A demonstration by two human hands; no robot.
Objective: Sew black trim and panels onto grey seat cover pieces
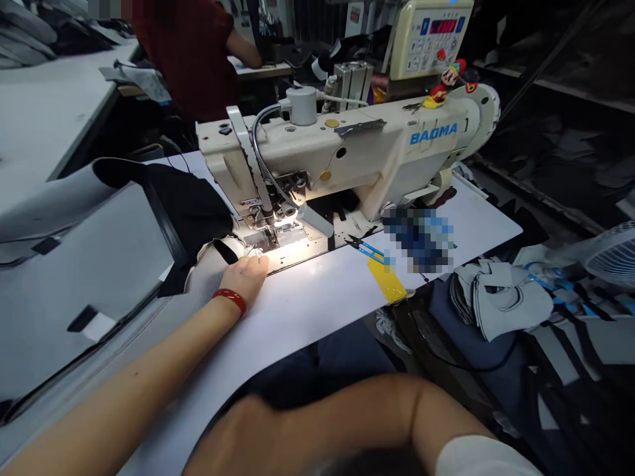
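Note:
My left hand (248,274), with a red bangle (231,301) at the wrist, is closed on the end of a grey ribbed fabric piece (206,274) just in front of the sewing machine's needle area. The lit presser foot (272,237) of the sewing machine (347,155) is beyond my fingers. The fabric joins black and grey panels (109,244) spread over the left of the table. My right hand (238,430) is low in front of my body, smeared by motion, and its fingers cannot be made out.
Blue thread snips (364,248) lie on a yellow piece (387,281) on the white tabletop (297,311). A control box (431,39) stands above the machine. Cut grey pieces (510,297) and a fan (615,254) are at right. A person in dark red (188,59) is behind.

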